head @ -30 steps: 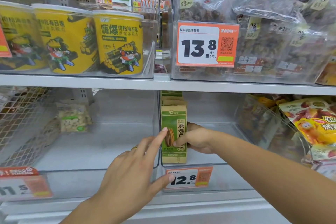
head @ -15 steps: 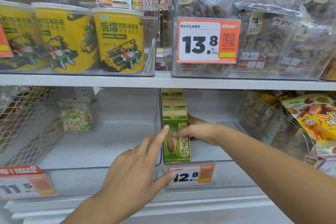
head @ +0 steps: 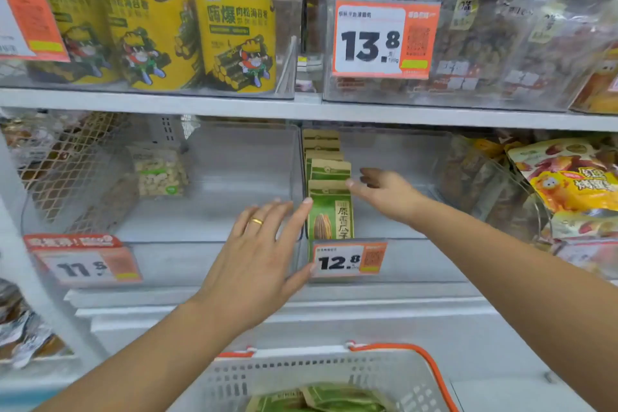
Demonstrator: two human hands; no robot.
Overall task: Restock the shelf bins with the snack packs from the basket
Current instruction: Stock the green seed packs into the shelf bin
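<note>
Head view picks out the row of green seed packs [head: 329, 211] standing upright, one behind another, along the left wall of the clear shelf bin [head: 401, 257] tagged 12.8. Lined up face-out like that, the front pack shows its label to shoppers and leaves the rest of the bin free for more stock. The left hand [head: 257, 254] is flat and released, fingers straight, its forefinger tip right at the front pack's upper left corner, most likely steadying the row so it stays square. The right hand [head: 384, 191] reaches in from the other side with loosely spread fingers, grasping nothing, one fingertip at the front pack's top right edge; whether it actually touches is hard to tell. Neither hand has a grip on anything. Down at the bottom edge, the white basket [head: 334, 375] with its orange handle holds more green packs [head: 317, 403], so the restocking looks only partly done. Next bin to the left holds a lone bag of nuts [head: 160, 172], and yellow tubs [head: 234, 37] fill the shelf above.
</note>
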